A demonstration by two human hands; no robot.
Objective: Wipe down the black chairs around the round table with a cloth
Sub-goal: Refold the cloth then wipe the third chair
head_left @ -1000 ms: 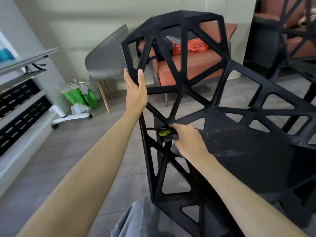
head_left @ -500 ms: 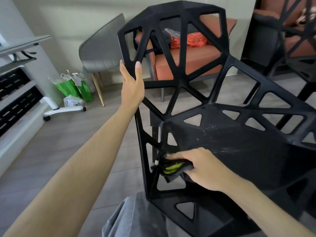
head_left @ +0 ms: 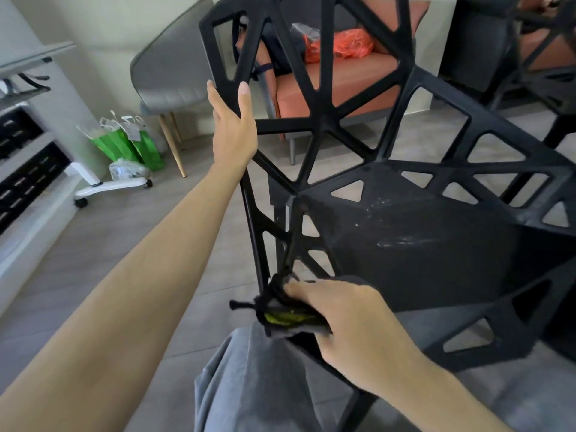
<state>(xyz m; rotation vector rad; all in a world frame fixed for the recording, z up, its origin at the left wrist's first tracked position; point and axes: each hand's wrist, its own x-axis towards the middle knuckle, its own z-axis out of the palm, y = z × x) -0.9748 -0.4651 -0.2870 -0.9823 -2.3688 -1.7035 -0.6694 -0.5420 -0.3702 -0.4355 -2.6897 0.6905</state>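
left hand (head_left: 232, 132) grips the chair (head_left: 405, 244) back's edge, upper centre; right hand (head_left: 346, 319) clamps the cloth (head_left: 290, 316) on the seat's near-left corner, unwiped seat stretching right.

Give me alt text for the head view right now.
A person's right hand presses a dark cloth against the front left edge of a black lattice chair, while the left hand grips its backrest frame. A grey chair and green bags stand behind.
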